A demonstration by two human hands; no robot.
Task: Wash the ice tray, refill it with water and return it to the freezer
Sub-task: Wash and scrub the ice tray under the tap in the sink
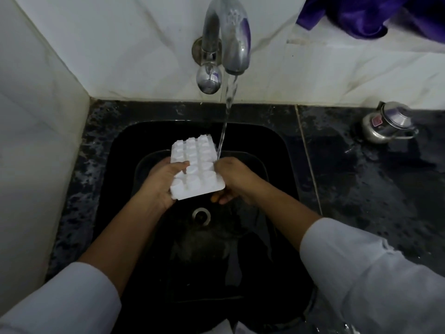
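Observation:
A white ice tray (193, 160) is held bottom side up over the black sink (284, 150), its rounded cup backs facing me. My left hand (161, 183) grips its near left edge, thumb on top. My right hand (234, 180) holds the right edge with fingers curled under it. Water runs from the chrome tap (234, 44) in a thin stream (226, 121) that lands at the tray's right edge, by my right hand.
The sink drain (201, 214) lies below the tray. A small steel kettle (387, 122) stands on the wet black counter (375, 189) at the right. White tiled walls (43, 116) close in the left and back. A purple cloth (375, 15) hangs at the top right.

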